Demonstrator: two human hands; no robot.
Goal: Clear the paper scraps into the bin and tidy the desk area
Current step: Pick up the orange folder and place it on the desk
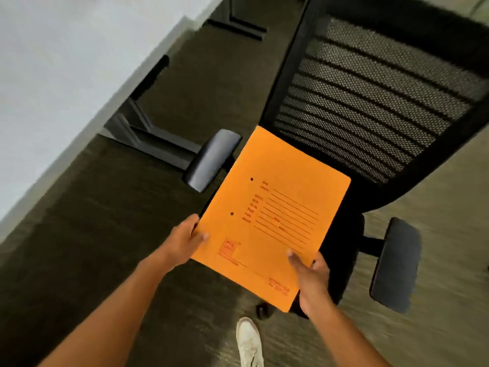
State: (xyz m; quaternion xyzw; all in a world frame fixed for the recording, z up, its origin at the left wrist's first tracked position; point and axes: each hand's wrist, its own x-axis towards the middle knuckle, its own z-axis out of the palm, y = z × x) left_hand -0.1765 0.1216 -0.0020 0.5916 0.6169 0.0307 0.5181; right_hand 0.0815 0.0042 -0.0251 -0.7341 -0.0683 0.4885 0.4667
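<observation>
An orange file folder (272,215) with red printed lines and two punch holes is held flat in front of me, above the floor and the seat of a chair. My left hand (185,241) grips its near left edge, thumb on top. My right hand (311,276) grips its near right corner, thumb on the cover. No paper scraps and no bin are in view.
A black mesh-back office chair (370,88) stands just beyond the folder, its armrests (211,160) on either side. The white desk (53,70) runs along the left with dark legs beneath. My white shoe (248,343) is on the dark carpet.
</observation>
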